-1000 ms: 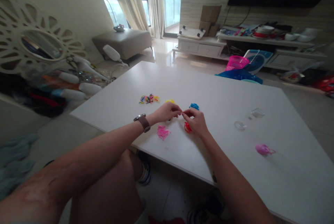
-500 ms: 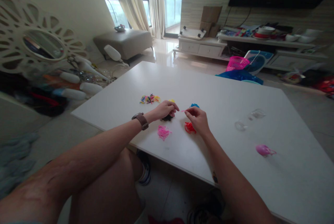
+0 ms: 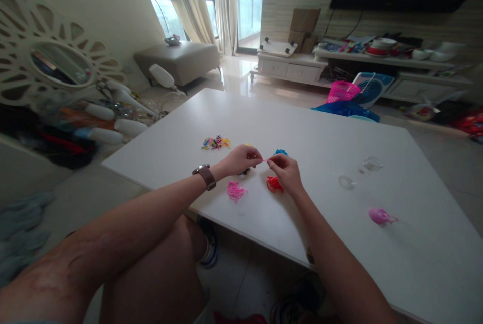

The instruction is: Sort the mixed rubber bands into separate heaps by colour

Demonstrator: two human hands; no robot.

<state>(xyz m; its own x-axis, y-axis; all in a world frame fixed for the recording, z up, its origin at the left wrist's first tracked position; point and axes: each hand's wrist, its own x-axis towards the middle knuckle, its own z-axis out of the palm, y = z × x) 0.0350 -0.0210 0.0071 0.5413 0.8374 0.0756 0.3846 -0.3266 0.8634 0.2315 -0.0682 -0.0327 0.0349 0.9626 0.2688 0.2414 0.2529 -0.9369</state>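
Observation:
My left hand (image 3: 243,159) and my right hand (image 3: 286,170) meet over the white table, each closed in a pinch on one end of a small pink rubber band (image 3: 264,160). Below my left hand lies a pile of pink bands (image 3: 236,191). A black pile (image 3: 245,171) is mostly hidden under that hand, and a bit of a yellow pile (image 3: 248,145) shows behind it. Beside my right hand are a red pile (image 3: 274,184) and, farther back, a blue pile (image 3: 280,152). A mixed-colour pile (image 3: 216,143) sits to the left.
On the right of the white table (image 3: 302,128) lie a clear plastic container (image 3: 372,164), a clear round lid (image 3: 346,181) and a pink rounded object with a loop (image 3: 381,216). A pink basket (image 3: 342,91) stands beyond the far edge. The near table edge runs under my forearms.
My left hand has moved slightly right and its fingers have closed on the free end of the pink rubber band. My right hand stays almost still.

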